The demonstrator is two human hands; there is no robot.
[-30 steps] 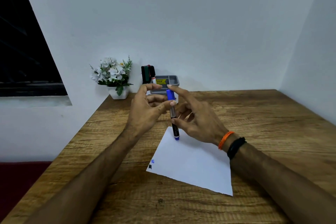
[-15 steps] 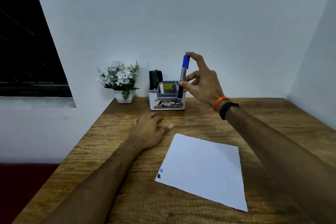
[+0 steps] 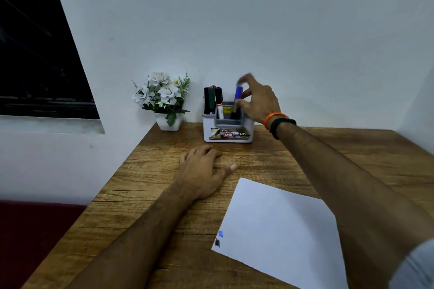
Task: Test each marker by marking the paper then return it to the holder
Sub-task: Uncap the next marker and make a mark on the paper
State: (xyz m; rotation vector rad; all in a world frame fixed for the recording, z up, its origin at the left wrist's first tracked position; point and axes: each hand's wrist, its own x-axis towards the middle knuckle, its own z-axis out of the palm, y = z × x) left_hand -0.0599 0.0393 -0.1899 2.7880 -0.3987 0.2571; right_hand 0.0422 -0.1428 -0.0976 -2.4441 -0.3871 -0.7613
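Wooden desk (image 3: 328, 148) w/ paper (image 3: 281, 225): your right hand (image 3: 260, 98) pinches the light, hard, smooth blue marker (image 3: 237, 99) standing in the holder (image 3: 228, 134), so grab markers mid-barrel, while your left hand (image 3: 202, 171) lies flat, holding nothing.

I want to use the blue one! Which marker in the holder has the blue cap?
The blue-capped marker, the one the right hand is touching, at the holder's right side. The other markers stand bunched at its left end, with dark caps.
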